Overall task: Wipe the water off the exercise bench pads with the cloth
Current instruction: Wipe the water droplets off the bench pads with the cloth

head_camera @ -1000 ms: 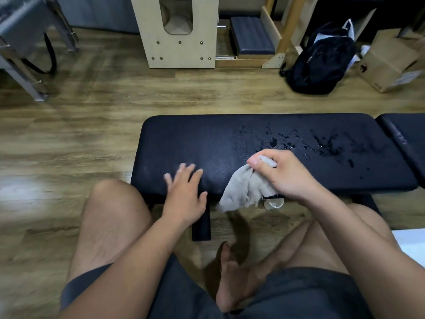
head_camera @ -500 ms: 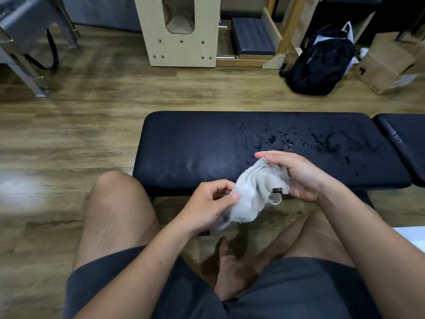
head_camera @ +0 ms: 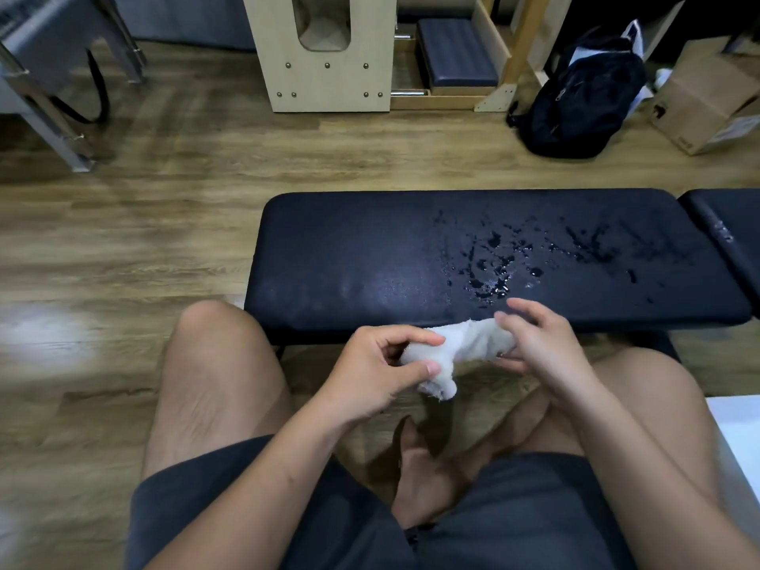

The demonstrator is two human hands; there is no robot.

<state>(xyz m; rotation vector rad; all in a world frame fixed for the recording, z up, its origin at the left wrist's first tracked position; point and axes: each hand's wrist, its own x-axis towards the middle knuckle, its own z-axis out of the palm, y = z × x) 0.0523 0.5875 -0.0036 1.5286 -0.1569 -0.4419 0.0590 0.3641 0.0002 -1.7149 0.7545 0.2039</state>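
Note:
A long black bench pad (head_camera: 349, 257) lies across the floor in front of my knees. Water drops (head_camera: 497, 261) are scattered over its right half. A second black pad (head_camera: 732, 224) adjoins it at the far right, with a few drops near its edge. A small grey-white cloth (head_camera: 464, 347) is bunched between my hands, just in front of the pad's near edge. My left hand (head_camera: 378, 364) pinches its left end. My right hand (head_camera: 538, 343) holds its right end, fingers partly spread.
Wooden floor surrounds the bench. A beige wooden frame (head_camera: 329, 55) with a small padded box stands at the back. A black backpack (head_camera: 584, 100) and a cardboard box (head_camera: 707, 96) sit at the back right. A metal frame (head_camera: 53, 84) stands at the back left.
My left hand left the pad and took hold of the cloth. Both hands drew the cloth back off the pad's edge and now stretch it between them.

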